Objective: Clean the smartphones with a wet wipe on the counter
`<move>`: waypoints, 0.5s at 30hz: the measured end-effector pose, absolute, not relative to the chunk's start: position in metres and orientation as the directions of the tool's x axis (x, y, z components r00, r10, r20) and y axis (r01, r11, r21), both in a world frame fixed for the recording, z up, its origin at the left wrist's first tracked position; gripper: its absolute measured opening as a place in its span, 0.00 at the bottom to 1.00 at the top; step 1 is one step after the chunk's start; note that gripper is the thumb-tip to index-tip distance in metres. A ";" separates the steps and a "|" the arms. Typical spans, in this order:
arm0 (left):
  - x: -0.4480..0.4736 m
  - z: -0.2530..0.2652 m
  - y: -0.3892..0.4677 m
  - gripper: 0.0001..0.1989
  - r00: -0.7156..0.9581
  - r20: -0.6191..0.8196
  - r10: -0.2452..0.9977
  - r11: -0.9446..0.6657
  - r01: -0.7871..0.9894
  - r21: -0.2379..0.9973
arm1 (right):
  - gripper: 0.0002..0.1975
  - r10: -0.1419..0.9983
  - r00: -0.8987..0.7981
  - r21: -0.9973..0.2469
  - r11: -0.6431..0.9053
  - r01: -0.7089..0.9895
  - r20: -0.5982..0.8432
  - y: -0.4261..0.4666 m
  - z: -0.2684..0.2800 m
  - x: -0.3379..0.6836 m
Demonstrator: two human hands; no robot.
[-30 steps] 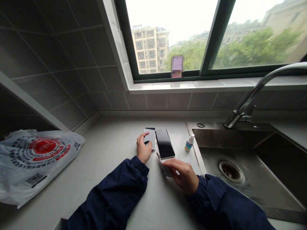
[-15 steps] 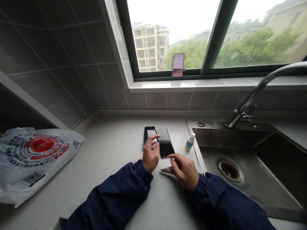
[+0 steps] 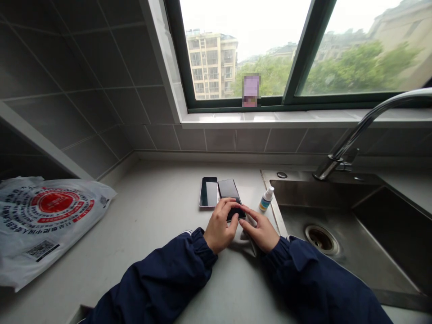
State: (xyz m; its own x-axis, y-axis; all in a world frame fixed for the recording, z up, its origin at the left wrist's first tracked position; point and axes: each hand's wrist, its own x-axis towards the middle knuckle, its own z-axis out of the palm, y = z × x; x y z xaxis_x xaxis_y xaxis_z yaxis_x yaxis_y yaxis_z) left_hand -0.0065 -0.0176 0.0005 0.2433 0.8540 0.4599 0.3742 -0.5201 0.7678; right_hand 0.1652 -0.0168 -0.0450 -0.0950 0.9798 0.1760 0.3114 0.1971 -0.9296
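Two smartphones lie side by side on the counter. The left smartphone (image 3: 208, 192) has a pale edge and a dark, partly reflecting screen. The right smartphone (image 3: 228, 188) is dark; its lower part is partly covered by my hands. My left hand (image 3: 221, 226) arches over its lower left, fingers curved, thumb apart, nothing visible in it. From the right, my right hand (image 3: 262, 228) reaches its lower right edge, index fingertip close to my left fingertips. A thin grey cloth (image 3: 246, 245) hangs under my right hand, apparently held by its lower fingers, which are hidden.
A small white spray bottle (image 3: 266, 199) with a blue and yellow label stands beside the sink (image 3: 280, 220). A chrome faucet (image 3: 347, 135) rises behind the basin. On the left lies a printed white plastic bag (image 3: 50, 220). A window (image 3: 236, 110) is behind the counter (image 3: 162, 202).
My left hand has moved right and nearer, over the phone's lower part. My right hand has shifted slightly, bringing its index finger up to the left fingertips. The cloth now hangs lower between the hands.
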 end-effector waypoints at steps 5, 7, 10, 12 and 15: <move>-0.007 0.002 -0.018 0.12 0.194 0.486 0.852 -0.523 0.326 0.787 | 0.25 0.988 -0.106 -0.974 0.132 0.186 0.113 -0.011 -0.046 0.169; -0.007 0.003 -0.018 0.12 0.177 0.491 0.853 -0.521 0.322 0.790 | 0.26 0.991 -0.105 -0.985 0.101 0.139 0.087 -0.009 -0.046 0.171; -0.007 0.003 -0.018 0.11 0.164 0.477 0.864 -0.504 0.307 0.808 | 0.27 0.993 -0.107 -0.995 0.053 0.083 0.044 -0.008 -0.045 0.172; -0.006 0.003 -0.020 0.11 0.152 0.440 0.885 -0.465 0.272 0.842 | 0.28 0.993 -0.116 -0.998 0.026 0.050 0.020 -0.009 -0.043 0.171; -0.004 0.001 -0.022 0.10 0.143 0.378 0.915 -0.403 0.234 0.885 | 0.29 0.990 -0.141 -1.000 0.001 0.003 0.000 -0.011 -0.041 0.167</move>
